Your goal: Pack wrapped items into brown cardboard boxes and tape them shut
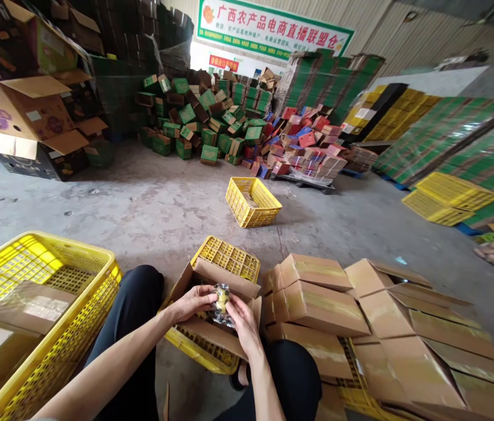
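Between both hands is a small yellow item in a clear plastic wrapper [223,298], with dark patches on it; its exact kind I cannot make out. My left hand [196,301] pinches the wrapper's left side. My right hand [242,318] grips it from the right with thumb and fingers. Directly beneath them stands an open cardboard box [211,334], its flaps spread outward. More wrapped items seem to lie inside, mostly covered by my hands. An upturned yellow plastic crate [229,260] supports the box between my knees.
At my left stands a large yellow crate [110,263] with taped cartons inside. Stacked cardboard boxes [317,304] fill the right side. Another yellow crate [253,216] sits ahead on the concrete floor. Farther back are heaps of green boxes [209,153] and red boxes [306,139].
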Tool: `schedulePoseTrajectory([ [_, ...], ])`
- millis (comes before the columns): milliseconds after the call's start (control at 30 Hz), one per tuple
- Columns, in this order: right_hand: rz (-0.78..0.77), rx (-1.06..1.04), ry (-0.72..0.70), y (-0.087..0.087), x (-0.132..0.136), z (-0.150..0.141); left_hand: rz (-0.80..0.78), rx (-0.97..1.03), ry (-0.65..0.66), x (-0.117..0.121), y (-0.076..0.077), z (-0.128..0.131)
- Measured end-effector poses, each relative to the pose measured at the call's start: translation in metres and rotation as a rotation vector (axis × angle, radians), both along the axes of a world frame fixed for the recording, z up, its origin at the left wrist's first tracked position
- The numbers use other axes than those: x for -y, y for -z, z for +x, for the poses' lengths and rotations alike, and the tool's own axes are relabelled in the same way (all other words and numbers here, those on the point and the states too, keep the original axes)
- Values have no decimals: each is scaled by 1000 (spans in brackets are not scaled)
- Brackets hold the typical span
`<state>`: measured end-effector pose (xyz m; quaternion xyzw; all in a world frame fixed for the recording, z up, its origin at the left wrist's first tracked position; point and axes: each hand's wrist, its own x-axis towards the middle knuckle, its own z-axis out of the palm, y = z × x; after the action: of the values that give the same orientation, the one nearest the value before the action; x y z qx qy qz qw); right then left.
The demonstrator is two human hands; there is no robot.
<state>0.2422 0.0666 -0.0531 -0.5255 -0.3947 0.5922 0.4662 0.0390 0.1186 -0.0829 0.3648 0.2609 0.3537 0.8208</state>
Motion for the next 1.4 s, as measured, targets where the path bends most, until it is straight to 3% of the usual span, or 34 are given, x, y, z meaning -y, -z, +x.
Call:
schedulePoseTrajectory([
  [233,3,-77,161,7,-4,-1,-80,-101,-195,-5,5,1],
  [367,6,-32,173,1,-3,-2,-65,-64,-79,-4,1,-1],
  [500,21,-7,57,-9,4,-5,-15,-1,14,1,-3,1],
  [667,-7,-51,-20,-10,6,-5,8,16,7,3,2,3],
  [933,16,63,165,-2,-2,3,-81,15,10,2,2,0],
  [1167,-24,-6,16,-9,2,-4,26,-71,25,3,1,1],
  [1267,-30,36,1,-4,1,-3,31,-158,-54,2,1,0],
  [1400,-46,-16,30,1,-2,1,-7,-122,-37,0,2,0],
])
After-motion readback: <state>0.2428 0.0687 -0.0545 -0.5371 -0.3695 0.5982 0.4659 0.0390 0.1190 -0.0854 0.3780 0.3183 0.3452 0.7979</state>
